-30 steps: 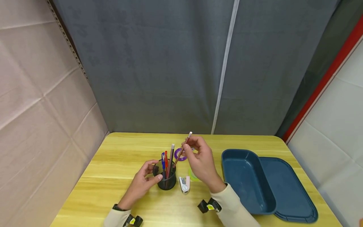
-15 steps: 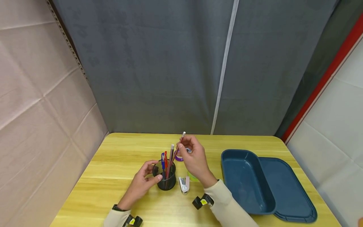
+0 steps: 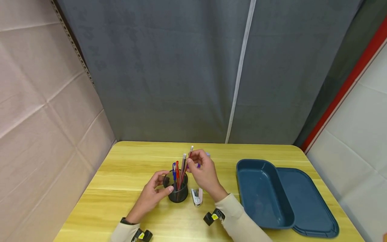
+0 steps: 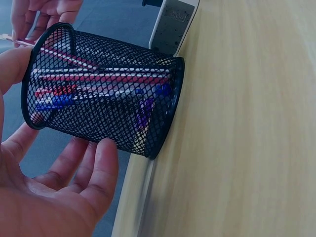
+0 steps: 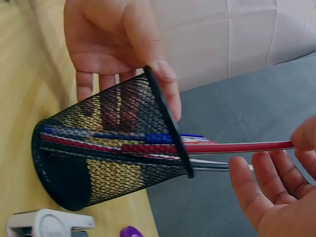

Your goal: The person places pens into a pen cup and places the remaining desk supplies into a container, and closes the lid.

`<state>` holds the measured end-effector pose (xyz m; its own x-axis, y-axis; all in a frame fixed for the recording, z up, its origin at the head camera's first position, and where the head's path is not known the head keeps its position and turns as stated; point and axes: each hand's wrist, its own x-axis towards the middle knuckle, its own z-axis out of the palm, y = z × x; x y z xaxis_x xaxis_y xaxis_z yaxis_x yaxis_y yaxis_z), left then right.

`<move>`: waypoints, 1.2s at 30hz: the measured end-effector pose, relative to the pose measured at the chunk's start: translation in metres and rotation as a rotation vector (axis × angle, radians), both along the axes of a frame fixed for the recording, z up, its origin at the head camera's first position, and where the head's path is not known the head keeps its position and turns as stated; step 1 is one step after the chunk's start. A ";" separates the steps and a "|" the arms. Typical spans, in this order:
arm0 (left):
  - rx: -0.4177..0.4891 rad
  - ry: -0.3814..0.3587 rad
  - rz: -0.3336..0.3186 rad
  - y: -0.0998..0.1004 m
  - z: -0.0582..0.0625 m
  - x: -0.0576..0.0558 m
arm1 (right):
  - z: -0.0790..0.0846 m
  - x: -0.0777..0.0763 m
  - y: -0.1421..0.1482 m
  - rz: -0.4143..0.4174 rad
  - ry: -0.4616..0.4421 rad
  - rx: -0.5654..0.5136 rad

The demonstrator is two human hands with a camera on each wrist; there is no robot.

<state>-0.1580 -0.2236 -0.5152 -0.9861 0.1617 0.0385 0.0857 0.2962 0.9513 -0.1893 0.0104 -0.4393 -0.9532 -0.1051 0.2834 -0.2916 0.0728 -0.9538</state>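
Note:
A black mesh pen cup (image 3: 178, 196) stands upright on the table, with my left hand (image 3: 151, 193) holding it by thumb and fingers around its left side and rim. Inside it are a blue pen (image 3: 174, 173), a red pen (image 3: 177, 168) and dark pencils (image 3: 183, 161). Between thumb and fingers of my right hand (image 3: 206, 173) I pinch a red pencil (image 5: 237, 147) near its upper end. The pencil slants into the cup, and through the mesh in the left wrist view its lower end shows partway down.
A small white stapler (image 3: 197, 198) lies just right of the cup. Something purple (image 3: 198, 165) shows partly behind my right hand. Farther right, a dark blue box (image 3: 266, 198) overlaps its flat lid (image 3: 308, 201). A grey curtain (image 3: 169, 84) hangs behind the table.
My right hand has moved left and lower with the red pencil, which now reaches deeper into the cup and stands more upright. The left hand has kept its hold on the cup.

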 end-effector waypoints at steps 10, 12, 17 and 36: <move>0.003 0.001 0.004 0.000 0.000 0.000 | -0.013 0.002 0.001 -0.012 -0.037 0.082; 0.001 0.001 0.004 0.000 0.000 0.000 | -0.015 0.003 0.001 -0.025 -0.040 0.108; -0.002 0.002 0.007 0.000 0.001 0.000 | -0.021 0.004 0.002 -0.050 -0.035 0.155; 0.000 0.001 0.005 0.000 -0.001 0.000 | -0.032 0.008 0.009 -0.067 -0.081 0.181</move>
